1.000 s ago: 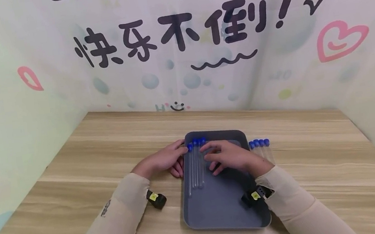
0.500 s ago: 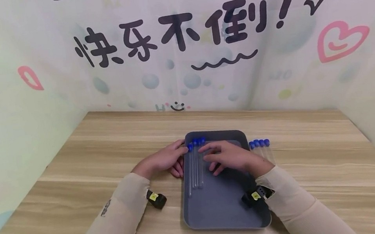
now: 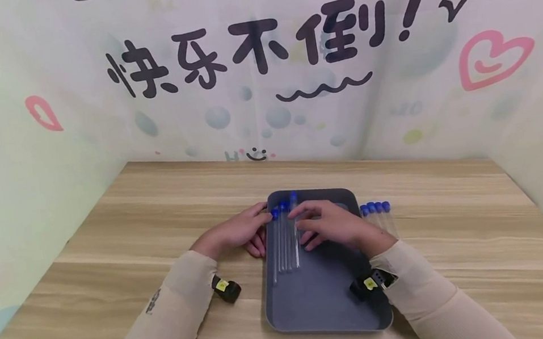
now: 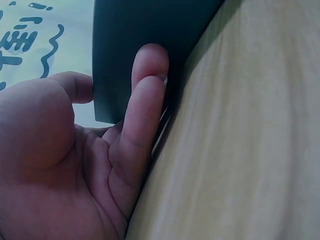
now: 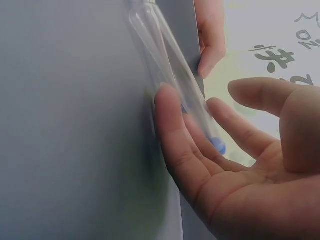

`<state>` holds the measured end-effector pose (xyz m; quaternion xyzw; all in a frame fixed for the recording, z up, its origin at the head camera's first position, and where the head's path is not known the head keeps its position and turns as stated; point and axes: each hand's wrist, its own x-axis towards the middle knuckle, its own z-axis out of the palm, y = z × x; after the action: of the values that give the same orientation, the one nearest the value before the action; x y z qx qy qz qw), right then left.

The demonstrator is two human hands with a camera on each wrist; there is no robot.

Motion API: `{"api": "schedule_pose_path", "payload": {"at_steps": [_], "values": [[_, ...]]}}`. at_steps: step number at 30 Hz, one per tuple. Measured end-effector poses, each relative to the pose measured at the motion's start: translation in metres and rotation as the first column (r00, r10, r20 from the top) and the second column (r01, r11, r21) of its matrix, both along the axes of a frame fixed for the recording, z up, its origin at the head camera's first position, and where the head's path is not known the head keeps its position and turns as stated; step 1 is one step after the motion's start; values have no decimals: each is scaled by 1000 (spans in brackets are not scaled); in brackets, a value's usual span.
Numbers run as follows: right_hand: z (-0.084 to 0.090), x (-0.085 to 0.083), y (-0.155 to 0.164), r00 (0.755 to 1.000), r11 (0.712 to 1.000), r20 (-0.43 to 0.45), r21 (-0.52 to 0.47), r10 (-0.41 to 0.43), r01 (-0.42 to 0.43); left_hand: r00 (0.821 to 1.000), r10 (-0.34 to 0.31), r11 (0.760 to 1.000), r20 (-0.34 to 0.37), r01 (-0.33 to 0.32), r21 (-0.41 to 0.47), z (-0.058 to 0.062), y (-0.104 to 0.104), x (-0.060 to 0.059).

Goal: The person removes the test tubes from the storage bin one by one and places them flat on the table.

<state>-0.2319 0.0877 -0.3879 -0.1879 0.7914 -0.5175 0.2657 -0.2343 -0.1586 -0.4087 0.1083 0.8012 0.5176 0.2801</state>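
At twelve o'clock, across the hanging backdrop [image 3: 266,130], large dark characters read 快乐不倒!, with a fainter H lower down; the row above was cut off at the top of the head view. Yellow labels on the wrist cameras [image 3: 226,289] were too small to make out, as was the print on the left sleeve [image 3: 155,322].

Below that, on the wood-grain counter [image 3: 464,224], lay a grey tray [image 3: 327,299], its long axis running roughly from twelve to six. Toward its eleven o'clock side were four clear, blue-capped tubes. The rightmost, the tilted tube [image 3: 297,252], ran from twelve to six, its cap at twelve and lifted above the tray floor. Three flatter tubes [image 3: 282,206] beside it slanted slightly, caps just past twelve.

The right grip [image 3: 331,225] held the tilted tube loosely among bent fingers, the thumb standing apart. The left grip [image 3: 236,234], at the tray's ten o'clock, clasped its wall, thumb on the rim, fingers against the outer side. Outside the tray, at its two o'clock, lay four loose tubes [image 3: 378,207], capped ends between eleven and twelve, lower parts hidden by the right forearm [image 3: 437,296].
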Motion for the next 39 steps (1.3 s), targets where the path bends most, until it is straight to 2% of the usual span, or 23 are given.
{"api": "schedule_pose_path", "payload": {"at_steps": [13,26,39], "values": [[3,0,-1,999,997,-13,-72,-41,40,1000,4,1000,3,-4,-9,1,0,-1],[4,-1,0,994,996,-90,-80,-53,46,1000,-1,1000,-3,1,-4,1,-1,0],[8,1,0,993,990,-81,-118,-84,74,1000,-4,1000,-12,3,-13,-2,-1,-2]]}}
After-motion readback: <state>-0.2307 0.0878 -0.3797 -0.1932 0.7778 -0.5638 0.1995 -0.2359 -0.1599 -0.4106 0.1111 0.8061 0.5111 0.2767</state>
